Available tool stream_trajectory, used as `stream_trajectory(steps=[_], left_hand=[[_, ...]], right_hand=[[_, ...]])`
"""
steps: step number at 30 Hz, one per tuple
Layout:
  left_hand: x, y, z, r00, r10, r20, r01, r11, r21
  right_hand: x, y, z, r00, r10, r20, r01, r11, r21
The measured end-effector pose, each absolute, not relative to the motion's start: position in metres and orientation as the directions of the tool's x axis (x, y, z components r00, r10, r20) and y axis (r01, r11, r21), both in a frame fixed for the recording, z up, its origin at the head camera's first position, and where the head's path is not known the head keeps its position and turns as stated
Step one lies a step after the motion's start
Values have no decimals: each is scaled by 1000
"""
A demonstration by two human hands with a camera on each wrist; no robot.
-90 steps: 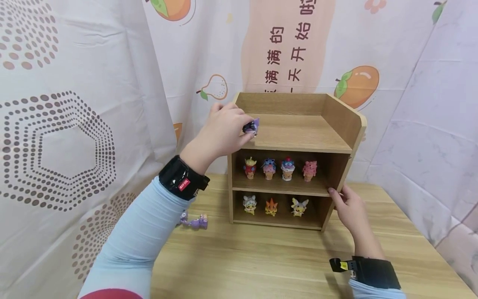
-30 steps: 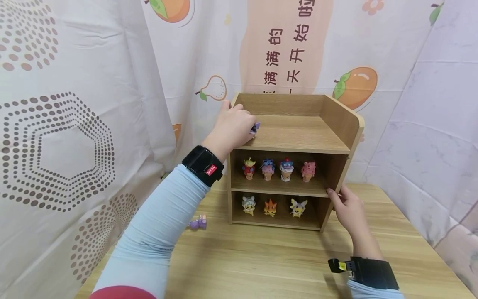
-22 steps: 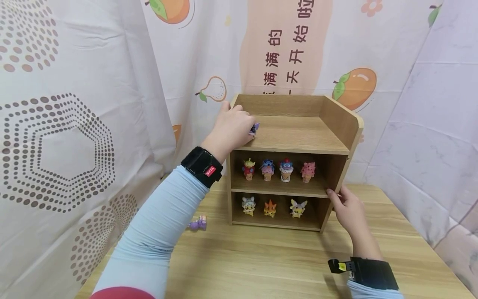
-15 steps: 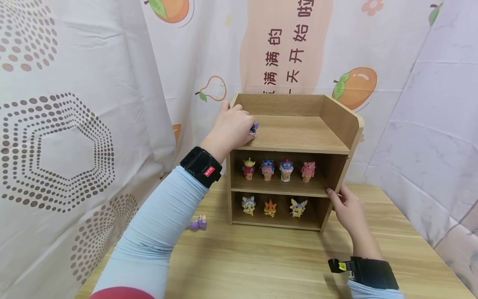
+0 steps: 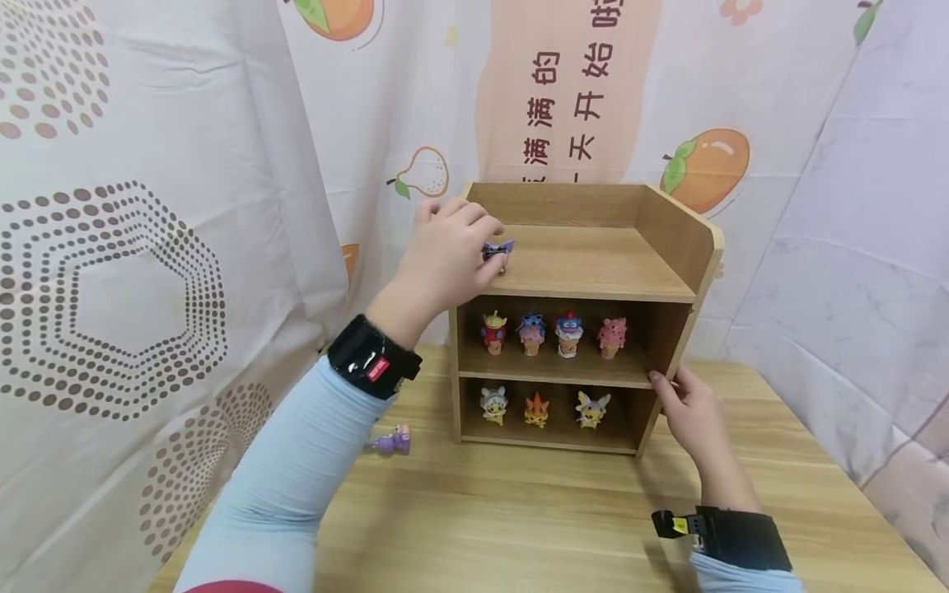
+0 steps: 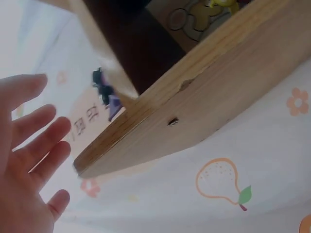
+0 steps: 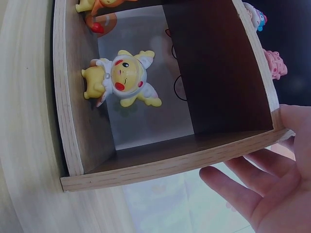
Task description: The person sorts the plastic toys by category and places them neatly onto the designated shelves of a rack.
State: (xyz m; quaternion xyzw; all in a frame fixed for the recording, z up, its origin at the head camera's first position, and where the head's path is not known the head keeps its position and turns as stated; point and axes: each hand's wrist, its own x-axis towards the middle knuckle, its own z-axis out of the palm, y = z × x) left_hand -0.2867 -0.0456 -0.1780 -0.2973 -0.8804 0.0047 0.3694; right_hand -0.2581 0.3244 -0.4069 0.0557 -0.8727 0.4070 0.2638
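Note:
My left hand [image 5: 445,255] is at the left end of the wooden shelf's [image 5: 593,262] top board, around a small purple and black figurine [image 5: 499,249]. In the left wrist view the fingers of that hand [image 6: 31,150] are spread, and a gap separates them from the figurine [image 6: 109,97], which stands on the board. Part of it is hidden behind the fingers in the head view. My right hand [image 5: 693,412] holds the shelf's right side panel, thumb at the front edge and fingers along the outside, as the right wrist view also shows.
Several ice-cream-cone figurines [image 5: 567,334] line the middle compartment. Three yellow and orange figurines, including one in a grey-white hood [image 5: 591,409], stand in the bottom one. Purple figurines [image 5: 393,441] lie on the table [image 5: 482,519] left of the shelf. Printed curtains hang behind.
The left hand set the purple and black figurine down on the top board. Its fingers have since loosened and drawn back slightly to the left. The right hand stays put.

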Motion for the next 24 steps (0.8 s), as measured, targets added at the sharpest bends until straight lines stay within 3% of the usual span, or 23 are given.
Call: stream_trajectory(steps=[4,16,20,24], left_hand=[[-276,-60,-185,-459,498,736,586,792,-171],[-252,-93,-211,-297,408,863,689,717,-102],[-248,-102,-224,-289,388,875,721,690,-67],[-245,-112,-237,-332,356,874,727,687,-4]], right_hand=[[-259,324,-406,-850,118,513,-318,662,-679],[-259,324,-406,-854,136,503,-306,651,-695],[-258,324,-405,-859,138,493,-293,656,-695],[-258,323,-405,-862,134,489,-290,661,-692]])
